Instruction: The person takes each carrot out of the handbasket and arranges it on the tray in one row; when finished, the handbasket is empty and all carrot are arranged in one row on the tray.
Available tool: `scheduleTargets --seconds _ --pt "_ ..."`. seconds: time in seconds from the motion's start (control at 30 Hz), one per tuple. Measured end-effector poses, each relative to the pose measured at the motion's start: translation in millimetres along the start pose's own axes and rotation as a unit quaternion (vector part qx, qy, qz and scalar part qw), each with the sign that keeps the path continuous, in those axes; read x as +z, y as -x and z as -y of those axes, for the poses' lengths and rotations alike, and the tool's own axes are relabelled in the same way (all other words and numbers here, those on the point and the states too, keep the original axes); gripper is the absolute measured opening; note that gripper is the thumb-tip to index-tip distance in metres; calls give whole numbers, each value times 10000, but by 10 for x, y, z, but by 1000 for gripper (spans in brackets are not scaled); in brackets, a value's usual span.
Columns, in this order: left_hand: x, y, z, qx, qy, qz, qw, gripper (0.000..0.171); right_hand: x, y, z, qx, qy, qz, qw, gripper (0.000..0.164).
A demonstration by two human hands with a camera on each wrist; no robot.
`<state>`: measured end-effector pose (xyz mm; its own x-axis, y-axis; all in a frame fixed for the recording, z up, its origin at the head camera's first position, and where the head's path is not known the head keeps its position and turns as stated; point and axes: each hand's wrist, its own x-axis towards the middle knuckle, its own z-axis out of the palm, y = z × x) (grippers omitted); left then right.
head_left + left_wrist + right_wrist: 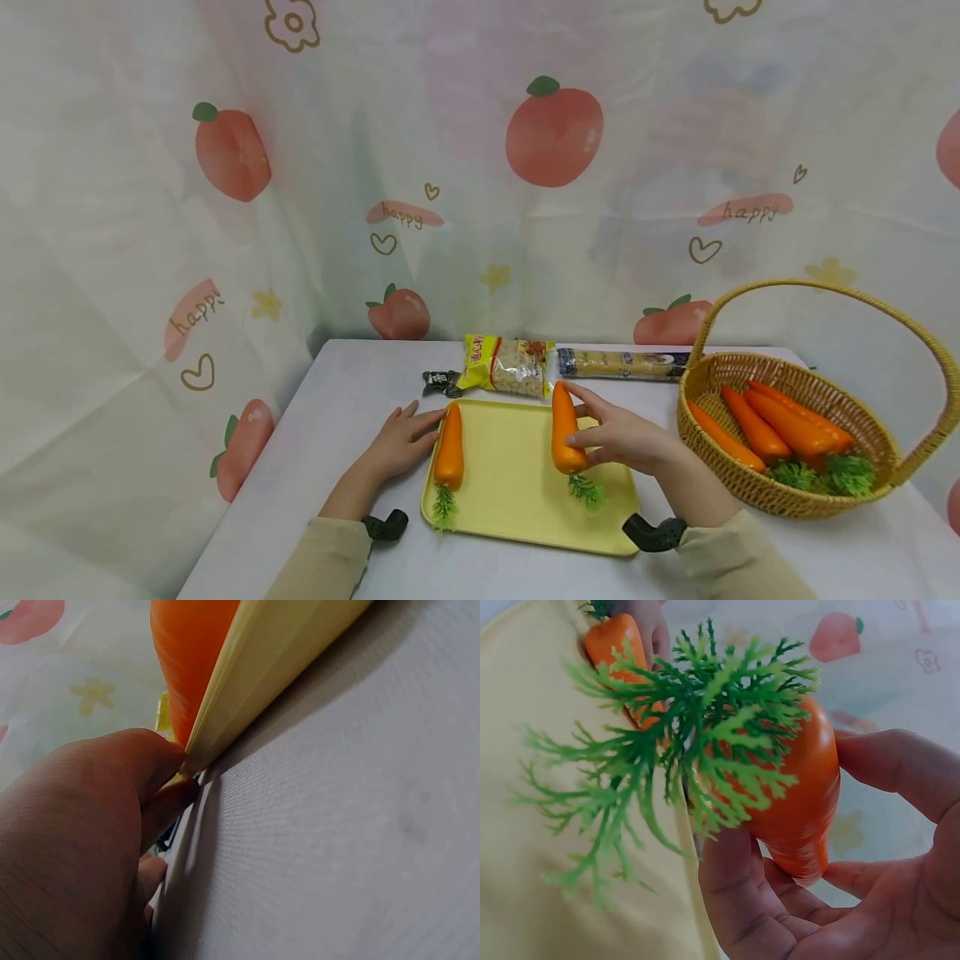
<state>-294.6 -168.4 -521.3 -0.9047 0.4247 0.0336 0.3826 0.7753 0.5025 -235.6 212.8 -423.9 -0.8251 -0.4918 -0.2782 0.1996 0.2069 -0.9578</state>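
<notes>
My right hand (626, 437) holds an orange carrot (566, 429) with a green leafy top over the right part of a yellow tray (510, 475). In the right wrist view, the thumb and fingers are around that carrot (821, 780), and its leaves (727, 727) spread toward the camera. A second carrot (450, 450) lies along the tray's left side, leaves toward the front. At the tray's upper left edge, my left hand (397, 442) pinches the rim (232, 682) between thumb and finger, as the left wrist view shows.
A wicker basket (697, 458) with several carrots and a tall handle stands at the right. Behind the tray lie a small black packet (441, 382), a yellow snack bag (510, 365) and a long pack of noodles (622, 363). A printed curtain (465, 167) hangs behind the white table (322, 400).
</notes>
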Motion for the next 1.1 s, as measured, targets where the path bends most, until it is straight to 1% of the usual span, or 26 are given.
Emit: scheduleTargets --seconds 0.13,0.33,0.5,0.7,0.87,1.0,1.1 --pt "-5 7 9 59 19 8 10000 47 97 -106 -33 3 -9 76 10000 96" --pt "-15 4 -4 74 -20 16 10000 47 241 -255 -57 124 -143 5 9998 95" --pt "-9 3 -8 39 4 20 10000 47 333 -379 -51 175 -162 44 9997 94" --pt "6 -2 32 16 -34 21 10000 48 460 -539 -51 257 -158 16 9995 95" --pt "20 -4 50 -39 -12 55 10000 48 566 -656 -66 337 -186 82 9992 96" --pt "18 -4 42 -41 -2 44 10000 48 641 -734 -70 363 -150 135 9991 96" --pt "10 -6 30 -114 0 57 9999 48 693 -782 -73 396 -119 139 9991 96"
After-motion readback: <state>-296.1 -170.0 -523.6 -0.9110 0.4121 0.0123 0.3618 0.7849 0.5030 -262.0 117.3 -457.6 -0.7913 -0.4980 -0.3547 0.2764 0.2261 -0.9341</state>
